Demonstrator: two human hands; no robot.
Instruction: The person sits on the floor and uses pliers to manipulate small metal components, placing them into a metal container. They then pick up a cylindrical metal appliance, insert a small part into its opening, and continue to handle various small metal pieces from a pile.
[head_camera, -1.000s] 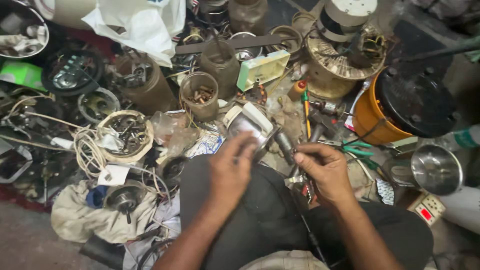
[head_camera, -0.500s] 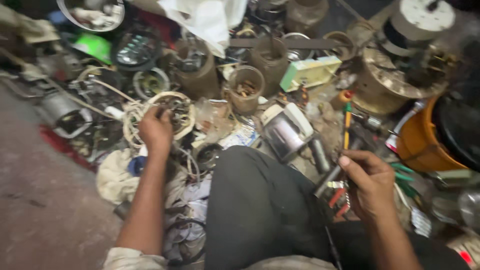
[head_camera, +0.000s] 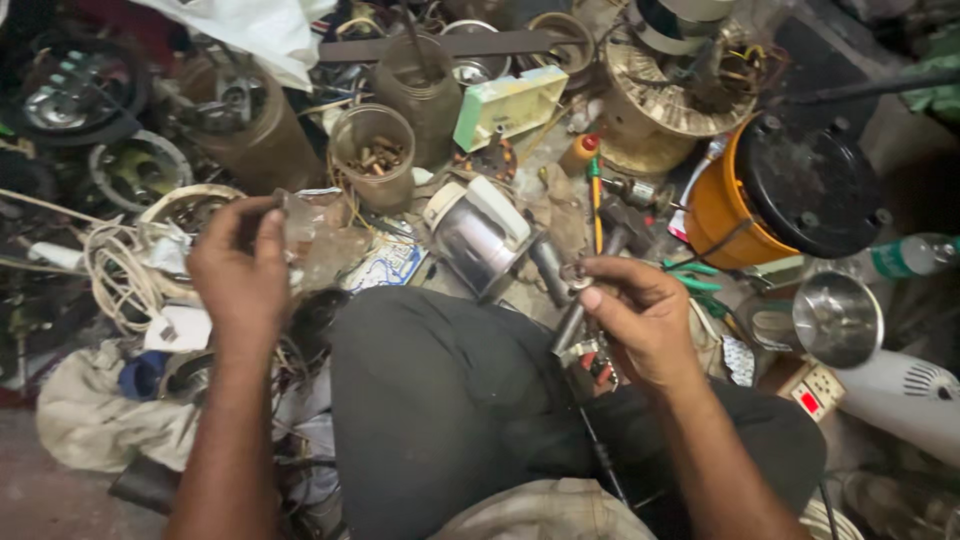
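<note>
While seated on the floor: the person has one dark-trousered knee (head_camera: 450, 400) raised between both arms.
Orange drum (head_camera: 720, 205): upper right, black lid facing the camera, beyond the right hand.
Motor (head_camera: 480, 235): silver body, lying just past the knee, between the hands.
Jar (head_camera: 372, 155): holds small metal parts, behind the left hand.
Left hand (head_camera: 240, 270): fingers curled, pinching a small item too blurred to identify, above a cable coil (head_camera: 120, 270).
Right hand (head_camera: 640, 315): closed on a small metal part (head_camera: 578, 275) at the fingertips.
</note>
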